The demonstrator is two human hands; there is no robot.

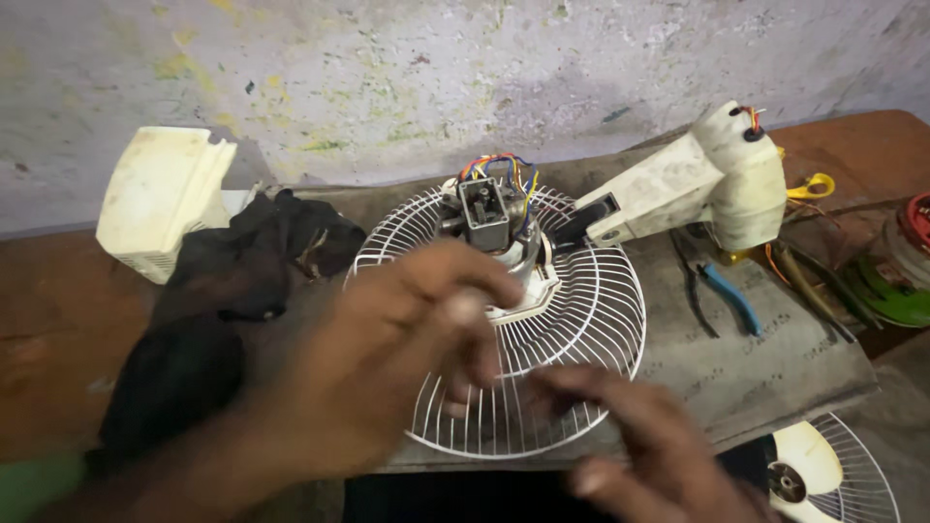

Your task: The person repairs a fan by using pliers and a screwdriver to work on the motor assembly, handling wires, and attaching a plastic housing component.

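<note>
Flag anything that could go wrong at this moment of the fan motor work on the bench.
1. The coloured wires on the motor stand loose and exposed; the left hand, blurred and close, might snag them.
2. The wire grille reaches the bench's front edge under the right hand; pressure there could perhaps tip it.
3. The blue-handled pliers lie close by and could be knocked.

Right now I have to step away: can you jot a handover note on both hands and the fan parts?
Left hand: blurred, over the white wire guard, fingers by the motor; grip unclear.
Right hand: on the guard's near edge, seemingly holding nothing.
Motor sits on the guard, wires exposed.
Fan neck lies behind it, pliers to the right, black cloth to the left.
Motor casing is off; the rest is undone.
</note>
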